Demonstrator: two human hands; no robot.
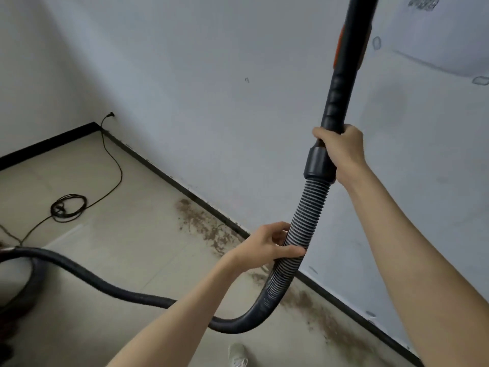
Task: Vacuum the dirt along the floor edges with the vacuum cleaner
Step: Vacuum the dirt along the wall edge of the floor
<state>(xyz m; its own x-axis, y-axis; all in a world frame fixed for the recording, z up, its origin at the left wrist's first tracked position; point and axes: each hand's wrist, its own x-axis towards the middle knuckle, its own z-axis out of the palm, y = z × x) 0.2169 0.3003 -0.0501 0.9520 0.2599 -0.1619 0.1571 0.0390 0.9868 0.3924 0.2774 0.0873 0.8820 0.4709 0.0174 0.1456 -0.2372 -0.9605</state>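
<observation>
A black vacuum wand with an orange patch rises up past the top edge, its nozzle out of view. My right hand grips the wand's lower end just above its black collar. Below the collar runs the ribbed grey hose, and my left hand holds it with fingers curled round it. The hose loops down over the floor and leads left to the vacuum body, only partly seen at the left edge. Brown dirt lies in a band along the black skirting, with more dirt to the lower right.
A white wall meets the beige tiled floor at a corner on the left. A thin black cable runs from the corner and lies coiled on the floor. My shoe shows at the bottom edge.
</observation>
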